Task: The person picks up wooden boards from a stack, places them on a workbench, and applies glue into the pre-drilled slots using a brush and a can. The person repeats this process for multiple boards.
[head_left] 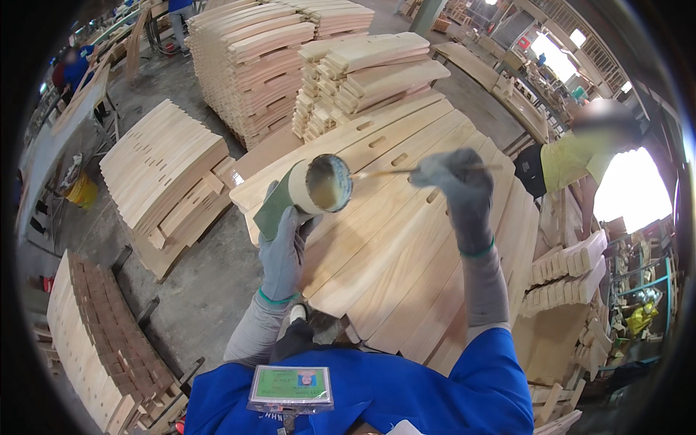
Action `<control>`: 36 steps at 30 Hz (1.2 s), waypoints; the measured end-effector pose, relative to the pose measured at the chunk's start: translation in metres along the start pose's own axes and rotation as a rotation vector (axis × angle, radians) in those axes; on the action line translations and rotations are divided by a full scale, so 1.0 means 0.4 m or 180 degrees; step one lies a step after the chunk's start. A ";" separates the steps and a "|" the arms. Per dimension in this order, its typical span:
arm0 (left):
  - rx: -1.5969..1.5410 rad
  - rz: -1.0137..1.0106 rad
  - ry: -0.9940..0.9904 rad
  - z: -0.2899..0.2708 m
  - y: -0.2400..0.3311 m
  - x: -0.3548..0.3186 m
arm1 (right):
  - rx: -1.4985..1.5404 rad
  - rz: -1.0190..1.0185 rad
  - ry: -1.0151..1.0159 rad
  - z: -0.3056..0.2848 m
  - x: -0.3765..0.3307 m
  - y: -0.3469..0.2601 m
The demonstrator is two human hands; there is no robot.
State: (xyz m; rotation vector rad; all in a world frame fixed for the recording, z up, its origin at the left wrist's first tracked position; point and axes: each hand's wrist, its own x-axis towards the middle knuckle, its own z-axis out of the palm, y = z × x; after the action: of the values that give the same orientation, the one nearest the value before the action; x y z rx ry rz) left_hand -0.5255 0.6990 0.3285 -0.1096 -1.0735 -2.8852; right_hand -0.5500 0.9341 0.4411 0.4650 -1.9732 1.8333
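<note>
Head view: L hand [281,250], gloved, wraps a green can [304,194] tilted w/ open mouth facing up, pale glue inside. R hand [458,190], gloved, pinches thin brush [395,172], tip at can rim. Below both: slotted curved planks [406,239]. Plank stacks [254,58] behind; co-worker in yellow shirt [573,159] at right, well apart.

Green-labelled tin can [301,194] mid-frame; green rectangular badge [291,386] at chest.
</note>
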 end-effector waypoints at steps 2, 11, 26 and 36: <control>0.0066 0.0075 -0.0217 0.031 0.006 -0.014 | -0.0247 -0.0460 -0.0161 0.025 -0.067 -0.031; 0.0174 0.1375 0.0081 0.118 -0.009 -0.064 | -0.1426 -0.1580 -0.0921 0.069 -0.259 -0.141; -0.0667 0.0616 -0.0464 0.086 0.047 -0.055 | -0.0132 -0.0762 -0.0247 0.095 -0.242 -0.087; 0.0061 0.0707 0.0271 -0.017 -0.006 0.039 | 0.0551 -0.0008 0.0481 0.120 -0.076 0.025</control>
State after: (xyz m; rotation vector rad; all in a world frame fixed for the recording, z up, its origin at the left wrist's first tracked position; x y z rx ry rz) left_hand -0.5414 0.6960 0.3233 -0.0974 -1.0048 -2.6566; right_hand -0.5319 0.8862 0.4144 0.3677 -1.7235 1.9852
